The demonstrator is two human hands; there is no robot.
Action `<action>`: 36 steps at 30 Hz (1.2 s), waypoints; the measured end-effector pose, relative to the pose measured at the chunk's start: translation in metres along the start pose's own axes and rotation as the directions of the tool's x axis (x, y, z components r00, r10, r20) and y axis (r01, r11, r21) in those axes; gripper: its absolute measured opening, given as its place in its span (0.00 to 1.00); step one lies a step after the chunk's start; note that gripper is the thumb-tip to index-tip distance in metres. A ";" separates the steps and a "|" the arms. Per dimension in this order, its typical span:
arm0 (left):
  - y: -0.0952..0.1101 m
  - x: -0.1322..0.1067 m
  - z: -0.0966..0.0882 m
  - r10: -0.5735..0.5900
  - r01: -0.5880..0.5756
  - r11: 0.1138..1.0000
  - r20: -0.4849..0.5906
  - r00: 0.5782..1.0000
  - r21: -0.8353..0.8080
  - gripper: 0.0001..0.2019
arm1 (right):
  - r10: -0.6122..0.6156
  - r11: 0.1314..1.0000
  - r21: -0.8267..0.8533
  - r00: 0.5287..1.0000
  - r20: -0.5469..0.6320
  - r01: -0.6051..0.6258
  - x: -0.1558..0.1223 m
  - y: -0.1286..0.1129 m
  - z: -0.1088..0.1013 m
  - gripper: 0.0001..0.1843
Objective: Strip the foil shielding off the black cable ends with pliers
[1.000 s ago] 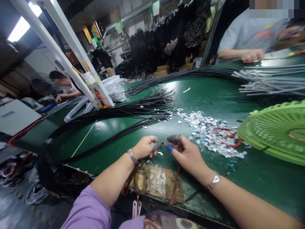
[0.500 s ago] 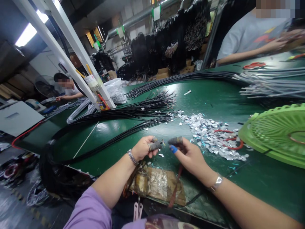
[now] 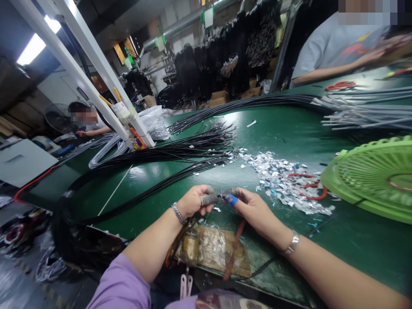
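Observation:
My left hand (image 3: 197, 200) is closed, pinching the end of a black cable between thumb and forefinger; dark finger covers wrap the tips. Thin bare-ended wires (image 3: 221, 194) fan out of that cable end. My right hand (image 3: 252, 207), with a blue cover on the thumb and a dark one on the forefinger, pinches at these wires from the right. The fingertips hide most of the wires. Below both hands lies a taped cardboard piece (image 3: 215, 246) at the table edge, with a reddish strap (image 3: 234, 253) across it.
Bundles of black cables (image 3: 193, 143) lie behind my hands. A heap of foil scraps (image 3: 283, 180) sits to the right, with red-handled pliers or scissors (image 3: 315, 191) in it, beside a green basket (image 3: 370, 184). Grey cables (image 3: 360, 111) and a co-worker (image 3: 334, 51) are farther right; white posts (image 3: 106, 86) stand left.
My right hand has moved left, and its thumb and forefinger have closed on the wires at the cable end. My left hand stays nearly where it was.

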State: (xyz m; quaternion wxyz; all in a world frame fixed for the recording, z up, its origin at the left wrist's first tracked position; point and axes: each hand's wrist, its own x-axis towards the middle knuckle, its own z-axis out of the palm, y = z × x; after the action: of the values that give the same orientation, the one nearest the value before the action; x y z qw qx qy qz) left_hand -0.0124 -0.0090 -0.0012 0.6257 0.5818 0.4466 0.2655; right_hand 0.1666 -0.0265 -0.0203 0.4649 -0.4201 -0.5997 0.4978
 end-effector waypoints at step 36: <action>-0.005 -0.005 0.018 0.179 -0.115 0.943 -0.185 0.966 0.312 0.17 | 0.076 0.974 0.217 0.995 -0.072 -0.059 0.003 0.003 0.005 0.14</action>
State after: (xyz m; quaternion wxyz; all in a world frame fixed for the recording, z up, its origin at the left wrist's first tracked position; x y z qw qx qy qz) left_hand -0.0004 -0.0232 -0.0062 0.4581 0.6699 0.5004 0.3016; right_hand 0.1612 -0.0246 -0.0234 0.5139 -0.4072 -0.5089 0.5578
